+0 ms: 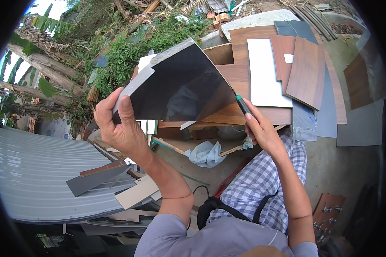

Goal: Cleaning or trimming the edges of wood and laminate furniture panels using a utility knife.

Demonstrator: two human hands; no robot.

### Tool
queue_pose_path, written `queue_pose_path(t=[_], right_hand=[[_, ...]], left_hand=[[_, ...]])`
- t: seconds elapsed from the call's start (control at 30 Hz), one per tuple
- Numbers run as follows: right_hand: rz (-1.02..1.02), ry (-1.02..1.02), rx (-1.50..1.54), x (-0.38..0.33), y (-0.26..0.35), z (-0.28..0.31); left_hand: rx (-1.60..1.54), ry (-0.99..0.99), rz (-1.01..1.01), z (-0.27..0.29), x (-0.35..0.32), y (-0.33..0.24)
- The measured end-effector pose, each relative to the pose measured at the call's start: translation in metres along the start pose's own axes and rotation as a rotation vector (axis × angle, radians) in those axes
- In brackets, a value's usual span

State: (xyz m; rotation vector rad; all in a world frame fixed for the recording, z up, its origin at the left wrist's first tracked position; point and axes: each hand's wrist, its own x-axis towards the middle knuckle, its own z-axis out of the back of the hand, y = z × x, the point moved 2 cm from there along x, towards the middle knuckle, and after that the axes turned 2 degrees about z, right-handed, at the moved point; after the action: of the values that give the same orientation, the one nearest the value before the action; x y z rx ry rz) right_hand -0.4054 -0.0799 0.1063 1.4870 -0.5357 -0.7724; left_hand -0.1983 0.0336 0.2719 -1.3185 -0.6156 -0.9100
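My left hand point(122, 118) grips the left edge of a glossy black panel point(175, 81), thumb on its face and fingers behind. The panel is tilted up and has a pale grey strip along its upper left edge. In my right hand point(261, 130) is a utility knife point(242, 104) with a green and black handle. Its thin tip meets the panel's right edge; the exact contact is too small to make out. Under the panel lie brown wood-grain boards point(231, 113), partly hidden by it.
At the right, a white board point(265, 73), a brown board point(305, 73) and grey sheets point(325, 107) lie stacked. A crumpled pale cloth point(205, 154) hangs below the panel. Corrugated metal roofing point(43, 171) with offcuts is on the left. Green plants point(128, 64) grow beyond.
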Motion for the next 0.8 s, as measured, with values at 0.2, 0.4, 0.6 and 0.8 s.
queue_pose_path(t=[0.2,0.4,0.6,0.8], right_hand=[[-0.076,-0.016,0.019,0.003,-0.012,0.002],[-0.036,0.003,0.042,0.008,-0.020,0.003],[-0.105,0.007,0.075,0.013,-0.036,0.003],[-0.124,-0.011,0.104,0.020,-0.050,0.000]], left_hand=[[0.051,0.000,-0.036,-0.001,0.000,-0.001],[0.087,-0.004,-0.045,-0.001,0.000,-0.002],[0.029,-0.012,-0.003,-0.001,-0.001,-0.001],[0.024,-0.015,-0.022,-0.001,-0.001,-0.002]])
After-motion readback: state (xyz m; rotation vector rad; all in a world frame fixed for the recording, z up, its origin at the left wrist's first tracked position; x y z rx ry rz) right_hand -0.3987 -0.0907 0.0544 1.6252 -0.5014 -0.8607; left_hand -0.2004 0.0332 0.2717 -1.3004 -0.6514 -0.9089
